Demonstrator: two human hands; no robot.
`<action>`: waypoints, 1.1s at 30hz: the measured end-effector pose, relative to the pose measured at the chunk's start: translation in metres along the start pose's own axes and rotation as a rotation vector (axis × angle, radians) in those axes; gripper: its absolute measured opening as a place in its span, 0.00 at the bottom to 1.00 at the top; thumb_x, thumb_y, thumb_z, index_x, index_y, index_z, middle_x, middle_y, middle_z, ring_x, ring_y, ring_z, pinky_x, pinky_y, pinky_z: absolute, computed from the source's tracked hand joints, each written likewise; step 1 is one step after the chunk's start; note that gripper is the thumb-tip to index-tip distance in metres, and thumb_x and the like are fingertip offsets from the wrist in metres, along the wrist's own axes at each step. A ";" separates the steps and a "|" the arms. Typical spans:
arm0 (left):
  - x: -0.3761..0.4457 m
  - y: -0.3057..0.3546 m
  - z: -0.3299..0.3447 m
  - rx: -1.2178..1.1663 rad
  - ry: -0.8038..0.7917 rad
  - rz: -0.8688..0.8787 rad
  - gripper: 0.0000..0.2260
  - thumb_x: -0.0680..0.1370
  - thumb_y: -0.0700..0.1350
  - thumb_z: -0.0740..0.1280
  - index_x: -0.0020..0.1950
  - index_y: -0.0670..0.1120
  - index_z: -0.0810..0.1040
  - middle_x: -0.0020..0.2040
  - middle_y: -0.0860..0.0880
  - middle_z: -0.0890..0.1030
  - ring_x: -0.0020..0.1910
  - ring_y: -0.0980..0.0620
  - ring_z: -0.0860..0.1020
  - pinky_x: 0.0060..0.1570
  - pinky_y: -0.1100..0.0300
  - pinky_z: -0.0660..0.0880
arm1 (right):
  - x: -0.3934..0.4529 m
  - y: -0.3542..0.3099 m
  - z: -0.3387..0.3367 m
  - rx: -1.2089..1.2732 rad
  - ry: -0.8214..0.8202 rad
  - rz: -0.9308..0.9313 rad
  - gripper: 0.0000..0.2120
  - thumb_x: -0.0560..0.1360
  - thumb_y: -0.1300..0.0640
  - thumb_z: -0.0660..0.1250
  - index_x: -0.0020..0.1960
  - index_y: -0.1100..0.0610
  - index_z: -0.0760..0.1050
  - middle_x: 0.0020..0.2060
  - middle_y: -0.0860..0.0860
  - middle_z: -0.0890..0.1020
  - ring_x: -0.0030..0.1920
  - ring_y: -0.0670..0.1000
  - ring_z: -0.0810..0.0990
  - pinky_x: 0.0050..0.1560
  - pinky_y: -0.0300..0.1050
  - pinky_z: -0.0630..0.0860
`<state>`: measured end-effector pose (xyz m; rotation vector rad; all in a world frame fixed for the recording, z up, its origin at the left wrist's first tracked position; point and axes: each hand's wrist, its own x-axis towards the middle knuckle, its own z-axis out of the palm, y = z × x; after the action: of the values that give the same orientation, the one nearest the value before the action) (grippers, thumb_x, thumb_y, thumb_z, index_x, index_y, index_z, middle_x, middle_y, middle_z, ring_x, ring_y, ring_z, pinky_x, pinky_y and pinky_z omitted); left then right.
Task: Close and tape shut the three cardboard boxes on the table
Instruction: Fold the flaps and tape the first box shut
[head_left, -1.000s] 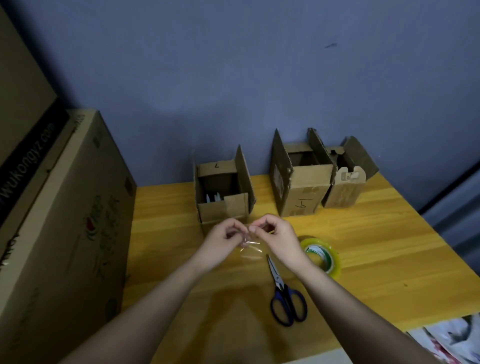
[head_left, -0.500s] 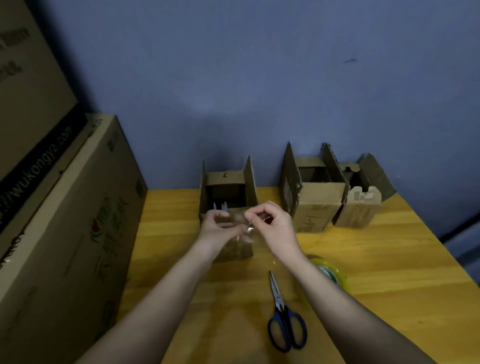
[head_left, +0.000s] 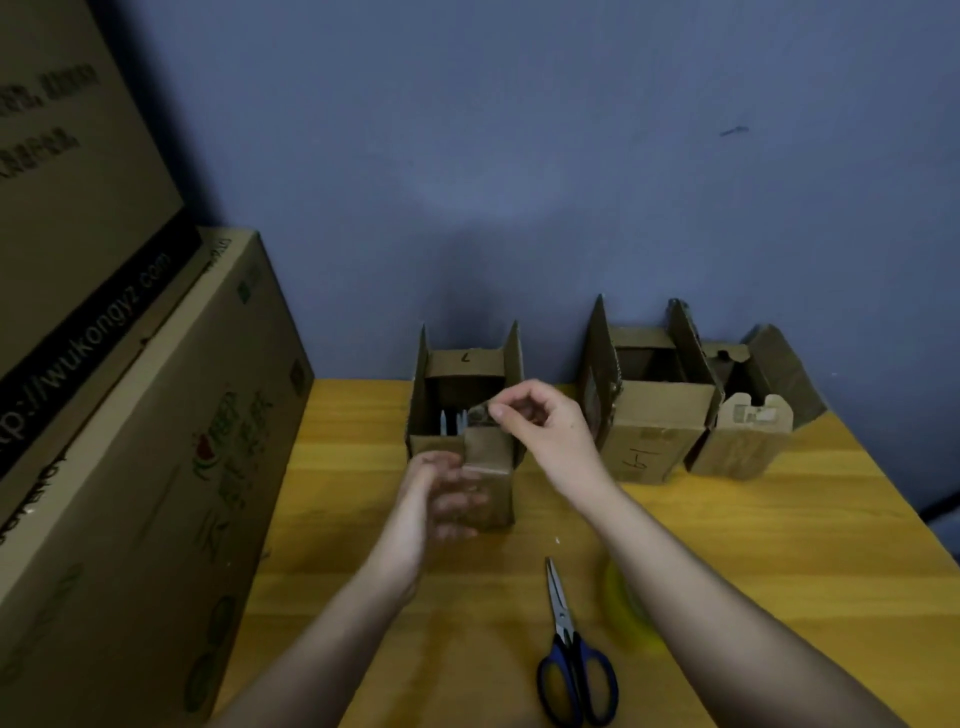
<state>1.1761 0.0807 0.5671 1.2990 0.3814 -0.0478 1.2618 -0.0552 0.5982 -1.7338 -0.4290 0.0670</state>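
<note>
Three open cardboard boxes on the wooden counter near the blue wall: left box, middle box, right box, flaps up. Right hand, grip pinched on a strip of clear tape at the left box's front flap; left hand, fingers relaxed against that box's front. Scissors and tape roll lie nearer, beside the right forearm.

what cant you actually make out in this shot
- Head view, tape roll: mostly behind the right forearm and blurred.
- Head view, left hand: motion-blurred against the front of the left box; its grip is unclear.
- Head view, clear tape strip: too faint to see where it ends under the right hand.
- Head view, right box: inside is dark.
</note>
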 end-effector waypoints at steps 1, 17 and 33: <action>0.001 0.002 0.001 -0.030 0.008 -0.019 0.13 0.82 0.49 0.55 0.61 0.46 0.71 0.54 0.44 0.82 0.48 0.46 0.82 0.38 0.55 0.78 | 0.000 0.000 0.002 -0.005 0.002 -0.013 0.03 0.75 0.63 0.69 0.47 0.58 0.79 0.39 0.46 0.80 0.40 0.39 0.77 0.44 0.34 0.74; 0.018 -0.020 -0.004 -0.078 0.195 -0.184 0.08 0.75 0.41 0.71 0.52 0.42 0.80 0.42 0.47 0.83 0.40 0.54 0.81 0.35 0.62 0.77 | 0.009 0.022 0.006 -0.477 -0.063 -0.159 0.06 0.73 0.54 0.71 0.48 0.46 0.79 0.49 0.40 0.75 0.57 0.45 0.71 0.58 0.44 0.65; 0.036 -0.023 0.000 0.064 0.165 -0.108 0.08 0.78 0.43 0.66 0.56 0.42 0.76 0.49 0.46 0.79 0.44 0.54 0.77 0.36 0.65 0.73 | 0.017 0.040 0.017 -0.978 -0.222 -0.391 0.17 0.79 0.56 0.65 0.66 0.56 0.68 0.56 0.51 0.82 0.56 0.51 0.81 0.59 0.48 0.70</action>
<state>1.2039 0.0806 0.5351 1.3491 0.5959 -0.0445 1.2823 -0.0396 0.5590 -2.5636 -1.0820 -0.2809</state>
